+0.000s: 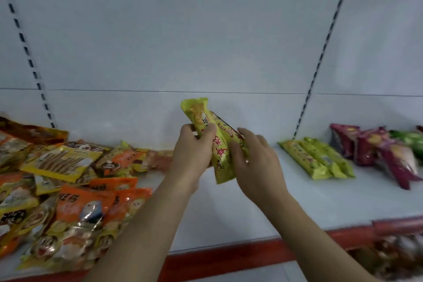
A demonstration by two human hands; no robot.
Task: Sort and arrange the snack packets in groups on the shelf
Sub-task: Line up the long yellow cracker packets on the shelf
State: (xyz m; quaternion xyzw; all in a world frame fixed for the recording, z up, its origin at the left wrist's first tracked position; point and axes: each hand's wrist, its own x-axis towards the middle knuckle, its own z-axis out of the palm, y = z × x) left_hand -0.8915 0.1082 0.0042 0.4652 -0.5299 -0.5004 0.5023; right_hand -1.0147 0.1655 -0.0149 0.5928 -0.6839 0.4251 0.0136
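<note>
Above the middle of the white shelf (229,217) I hold two long yellow-green snack packets (220,155) upright and tilted. My left hand (193,151) grips them from the left, thumb and fingers curled round the upper part. On their right side my right hand (256,162) touches them, thumb pressed on the front and fingers loosely spread behind. A group of matching yellow-green packets (317,160) lies flat on the shelf to the right. A jumbled pile of orange and yellow snack packets (68,190) covers the shelf's left part.
Purple packets (377,151) and a green packet (409,138) lie at the far right. The shelf has a red front edge (229,258) and a white back panel with slotted uprights (320,57). More goods show dimly below at the bottom right.
</note>
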